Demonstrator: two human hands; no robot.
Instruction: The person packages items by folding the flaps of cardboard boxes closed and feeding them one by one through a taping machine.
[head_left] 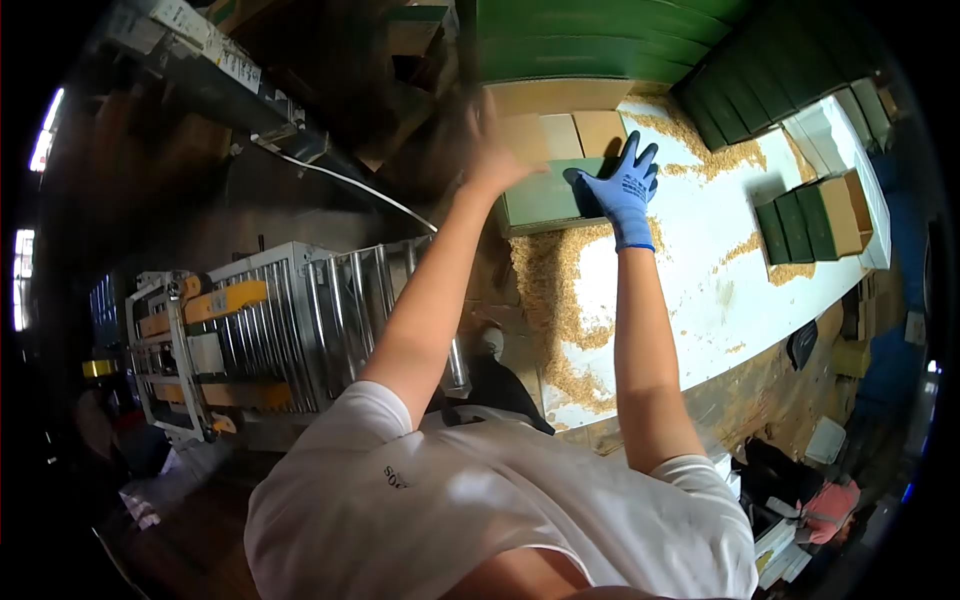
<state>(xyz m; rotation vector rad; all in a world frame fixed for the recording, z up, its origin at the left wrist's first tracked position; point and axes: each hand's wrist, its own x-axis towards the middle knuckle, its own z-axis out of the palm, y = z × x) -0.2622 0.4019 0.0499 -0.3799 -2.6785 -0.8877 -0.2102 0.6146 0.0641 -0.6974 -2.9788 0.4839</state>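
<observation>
My right hand (pixel 625 190), in a blue work glove, lies with spread fingers against the right end of a group of green and brown cardboard boxes (pixel 545 200). Its thumb reaches over the green front side. At the left end of the same group is my bare left hand (pixel 490 155), blurred by motion, its thumb and a finger stretched apart. Whether it touches the cardboard I cannot tell. The boxes sit on a white tabletop (pixel 690 290) strewn with light brown shavings (pixel 590 375).
Stacked green boxes (pixel 600 40) stand along the back, with more green boxes (pixel 815 220) at the table's right. A roller conveyor (pixel 350 290) runs on the left below a dark metal beam (pixel 220 75). A person in a pink top (pixel 830 510) is at lower right.
</observation>
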